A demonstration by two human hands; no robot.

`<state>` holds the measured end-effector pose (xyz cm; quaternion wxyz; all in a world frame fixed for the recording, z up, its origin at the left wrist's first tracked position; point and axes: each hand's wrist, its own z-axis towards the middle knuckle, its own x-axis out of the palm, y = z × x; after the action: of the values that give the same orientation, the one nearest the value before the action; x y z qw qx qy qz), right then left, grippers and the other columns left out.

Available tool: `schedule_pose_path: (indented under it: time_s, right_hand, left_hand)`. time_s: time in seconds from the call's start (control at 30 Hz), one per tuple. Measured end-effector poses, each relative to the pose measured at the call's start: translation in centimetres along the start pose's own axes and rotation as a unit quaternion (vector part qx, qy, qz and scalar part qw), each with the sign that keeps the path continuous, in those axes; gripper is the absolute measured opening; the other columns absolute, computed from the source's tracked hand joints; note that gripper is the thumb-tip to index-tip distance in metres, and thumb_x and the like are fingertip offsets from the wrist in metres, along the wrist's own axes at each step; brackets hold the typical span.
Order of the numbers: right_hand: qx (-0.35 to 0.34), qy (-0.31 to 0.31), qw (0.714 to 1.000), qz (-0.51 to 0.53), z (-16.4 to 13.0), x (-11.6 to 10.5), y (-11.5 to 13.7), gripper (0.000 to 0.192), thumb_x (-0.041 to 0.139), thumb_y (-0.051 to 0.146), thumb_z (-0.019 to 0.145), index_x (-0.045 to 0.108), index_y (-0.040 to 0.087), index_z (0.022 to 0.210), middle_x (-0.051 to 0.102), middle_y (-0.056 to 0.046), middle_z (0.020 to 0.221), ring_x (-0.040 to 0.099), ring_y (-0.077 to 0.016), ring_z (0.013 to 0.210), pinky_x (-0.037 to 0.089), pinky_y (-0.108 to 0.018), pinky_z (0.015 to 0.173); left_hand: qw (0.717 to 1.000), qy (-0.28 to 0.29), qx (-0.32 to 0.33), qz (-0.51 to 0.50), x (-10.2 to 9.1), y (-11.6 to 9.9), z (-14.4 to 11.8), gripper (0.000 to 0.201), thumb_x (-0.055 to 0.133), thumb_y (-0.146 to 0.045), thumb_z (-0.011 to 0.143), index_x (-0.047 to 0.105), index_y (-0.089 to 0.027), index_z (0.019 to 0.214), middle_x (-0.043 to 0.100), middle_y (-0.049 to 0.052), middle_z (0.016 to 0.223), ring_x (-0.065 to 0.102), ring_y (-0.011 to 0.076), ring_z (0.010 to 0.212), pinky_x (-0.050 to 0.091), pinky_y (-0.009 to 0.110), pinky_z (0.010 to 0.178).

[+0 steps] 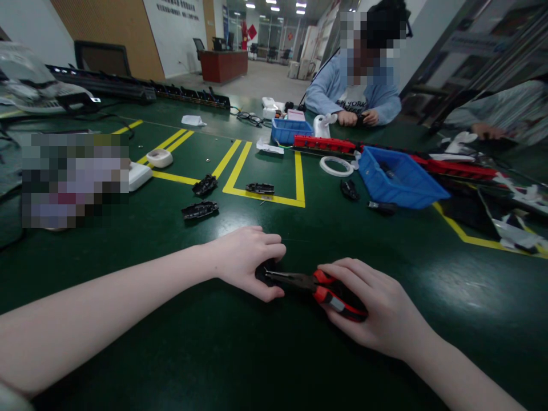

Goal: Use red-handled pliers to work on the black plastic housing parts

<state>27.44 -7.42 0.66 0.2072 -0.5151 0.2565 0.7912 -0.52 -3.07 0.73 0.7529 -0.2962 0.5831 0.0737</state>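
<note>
pliers point(299, 281) in my right hand point(368, 305), fist closed on the red-black grips – rubbery, firm to hold. left hand point(246, 260) pins a small black part point(266, 268) near the desk's point(171, 342) front edge; looks light, rigid plastic – hold its sides.

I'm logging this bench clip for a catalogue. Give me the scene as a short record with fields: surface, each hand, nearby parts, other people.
surface: dark green table with yellow tape lines
left hand: pins a small black plastic part to the table
right hand: grips red-and-black-handled needle-nose pliers, tips at the part
nearby parts: three black plastic pieces, blue plastic bin, white tape ring
other people: a person in a light blue top seated across the table; another sleeve at far right
</note>
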Motion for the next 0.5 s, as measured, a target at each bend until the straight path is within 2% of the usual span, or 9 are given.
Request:
schedule_pose_path:
  time_s: [0.5]
  right_hand:
    - [0.000,0.004,1.000,-0.006,0.10,-0.10,0.02,0.041,0.060,0.028,0.081,0.056,0.018,0.121,0.067,-0.010,0.104,0.066,-0.0208,0.083,0.057,-0.033,0.068]
  left_hand:
    - [1.000,-0.004,-0.001,-0.002,0.05,-0.13,0.00,0.039,0.063,-0.056,0.078,0.055,-0.017,0.083,0.056,0.000,0.080,0.049,0.0140,0.064,0.037,0.029,0.062]
